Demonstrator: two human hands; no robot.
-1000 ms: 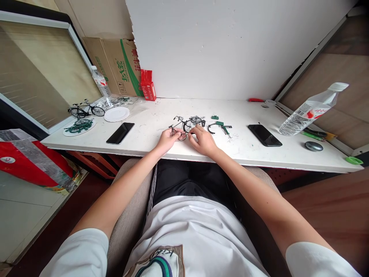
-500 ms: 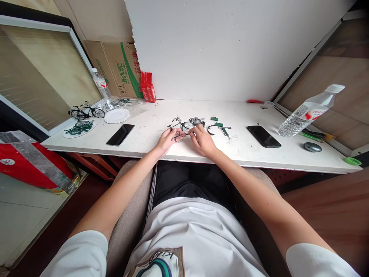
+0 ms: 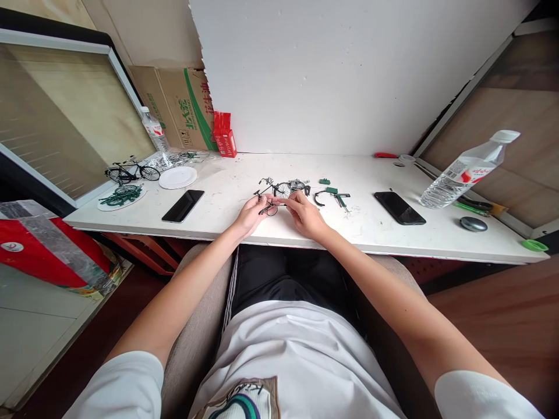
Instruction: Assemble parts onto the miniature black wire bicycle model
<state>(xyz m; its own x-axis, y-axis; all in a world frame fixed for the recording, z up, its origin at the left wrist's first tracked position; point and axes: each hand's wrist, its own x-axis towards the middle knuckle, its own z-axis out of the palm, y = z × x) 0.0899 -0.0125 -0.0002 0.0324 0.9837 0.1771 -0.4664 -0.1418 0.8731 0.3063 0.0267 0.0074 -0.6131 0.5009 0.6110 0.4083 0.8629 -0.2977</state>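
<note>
Just over the front of the table, my left hand [image 3: 250, 215] is closed on a small black model bicycle part [image 3: 271, 210] with a thin round ring. My right hand [image 3: 306, 214] is beside it, thumb and fingers pinched together at a thin dark piece [image 3: 282, 204] whose kind is too small to tell. Right behind my hands is a black model bicycle [image 3: 283, 189] with a spoked wheel; the fingers partly hide its lower side. More dark wheel-like parts [image 3: 297, 185] lie just past my right hand.
Green and black plastic pieces [image 3: 338, 198] lie to the right, near a black phone [image 3: 399, 208]. A water bottle [image 3: 469, 169] and a grey oval object [image 3: 473, 223] are farther right. On the left are another phone [image 3: 183, 205], a white plate [image 3: 177, 177] and a finished-looking bicycle [image 3: 131, 171].
My right hand has shifted slightly, its fingers now raised and pinched a little differently by the small part. My left hand keeps its hold almost in place.
</note>
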